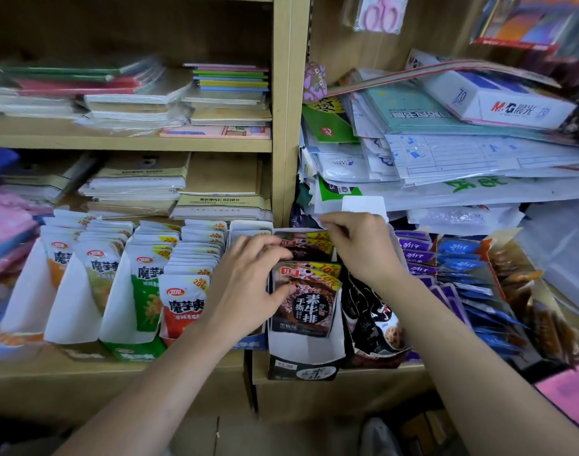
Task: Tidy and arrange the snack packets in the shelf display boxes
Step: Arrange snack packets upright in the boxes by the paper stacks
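- Head view, looking down at a wooden shelf (116,366) where a row of open display boxes full of snack packets stands side by side.
- In the middle is a black display box (304,360) with a white inner front. It holds dark packets (306,301) standing upright in a row, each with a yellow corner flash.
- The left hand (248,284) reaches in from the lower left. Its fingers curl over the tops of the dark packets in the middle of the row, and the thumb rests against the front one, so it is clamped on them.
- The right hand (363,245) reaches in from the lower right to the back of the same box. Its fingers are bent, with the tips at the rear packets' top edge. I cannot tell whether they pinch anything.
- Left of the black box, four boxes hold white packets (182,301) with orange, pale green, green and red labels.
- Just right of it sit loose black glossy packets (373,320), then purple packets (416,255), blue packets (459,258) and brown packets (518,284), all leaning unevenly.
- The shelves above on the left hold stacked notebooks (228,83).
- Above on the right is a messy heap of paper goods, with a white paper box (498,100) lying on top.
- Pink scissors (383,11) hang in a clear bag at the top.
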